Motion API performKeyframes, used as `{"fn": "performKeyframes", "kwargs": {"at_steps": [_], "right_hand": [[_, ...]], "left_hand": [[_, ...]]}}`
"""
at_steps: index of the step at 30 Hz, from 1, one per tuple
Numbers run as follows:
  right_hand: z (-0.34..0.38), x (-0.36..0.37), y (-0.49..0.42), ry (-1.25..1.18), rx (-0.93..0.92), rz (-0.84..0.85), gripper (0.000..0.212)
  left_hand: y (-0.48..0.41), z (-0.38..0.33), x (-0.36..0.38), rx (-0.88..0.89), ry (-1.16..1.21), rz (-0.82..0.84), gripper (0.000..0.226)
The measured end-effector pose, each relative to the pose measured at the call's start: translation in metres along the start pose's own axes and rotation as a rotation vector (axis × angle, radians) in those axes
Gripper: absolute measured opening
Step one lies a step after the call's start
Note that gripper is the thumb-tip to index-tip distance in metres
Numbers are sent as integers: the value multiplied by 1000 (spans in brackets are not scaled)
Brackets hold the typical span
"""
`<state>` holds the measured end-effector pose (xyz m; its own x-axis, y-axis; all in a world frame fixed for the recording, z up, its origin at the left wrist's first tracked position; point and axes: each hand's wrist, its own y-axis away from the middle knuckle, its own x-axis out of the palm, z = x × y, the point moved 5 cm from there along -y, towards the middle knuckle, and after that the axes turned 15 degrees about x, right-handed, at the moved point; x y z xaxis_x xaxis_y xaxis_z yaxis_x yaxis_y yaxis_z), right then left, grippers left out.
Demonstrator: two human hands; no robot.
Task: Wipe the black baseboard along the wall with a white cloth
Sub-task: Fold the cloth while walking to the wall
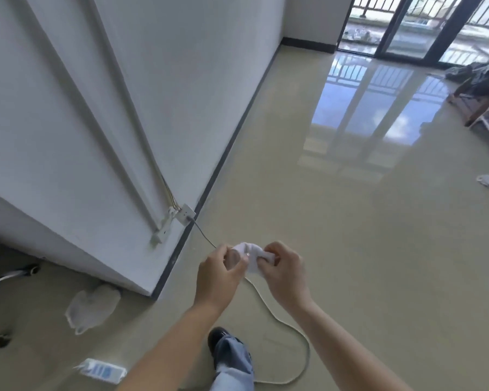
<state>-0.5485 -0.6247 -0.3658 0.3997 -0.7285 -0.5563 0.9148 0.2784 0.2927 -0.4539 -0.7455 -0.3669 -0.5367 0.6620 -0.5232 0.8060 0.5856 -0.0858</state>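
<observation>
Clearly, the small white cloth (250, 253) was held in the air above the beige floor (350, 249): the left hand (218, 273) pinched its left end between thumb and curled fingers, and the right hand (284, 273) gripped its right end with the fingers curled around the fabric. The black baseboard (223, 153) ran along the foot of the white wall, left of the hands and apart from the cloth. A wall socket (185, 214) sat just above it, and a grey cable (294, 328) went from there across the floor, near 1 dark shoe (218, 338).
</observation>
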Motion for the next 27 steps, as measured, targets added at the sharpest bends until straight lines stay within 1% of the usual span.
{"fn": "performKeyframes", "kwargs": {"at_steps": [2,4,6,9,12,14,16,17,19,21,23,25,27], "right_hand": [[11,26,-39,-35,68,33,20],[14,55,-74,-108,161,145,26],[16,78,-100,-215,297,278,15],[19,115,-126,-366,492,458,20],[20,152,-154,-399,571,532,21],[14,182,-181,-410,618,537,18],[0,217,-207,-400,660,543,24],[-8,237,-219,-386,674,564,27],[-32,282,-243,-353,697,626,27],[-67,330,-264,-290,716,676,23],[-112,379,-289,-244,762,682,15],[-162,428,-311,-206,813,683,6],[-209,475,-333,-143,809,707,8]], "left_hand": [[-32,17,6,-3,51,38,15],[-58,39,14,-34,82,73,24],[-79,62,16,-82,101,90,28],[-105,95,18,-166,160,93,32],[-130,128,16,-277,283,44,27],[-147,158,16,-368,333,11,26],[-160,197,21,-431,345,-10,25],[-165,219,25,-449,354,-26,24],[-173,266,38,-475,363,-38,23],[-176,314,58,-499,373,-22,23],[-177,367,81,-533,412,-22,25],[-171,428,106,-564,472,-76,33],[-156,498,127,-629,466,-207,40]]}}
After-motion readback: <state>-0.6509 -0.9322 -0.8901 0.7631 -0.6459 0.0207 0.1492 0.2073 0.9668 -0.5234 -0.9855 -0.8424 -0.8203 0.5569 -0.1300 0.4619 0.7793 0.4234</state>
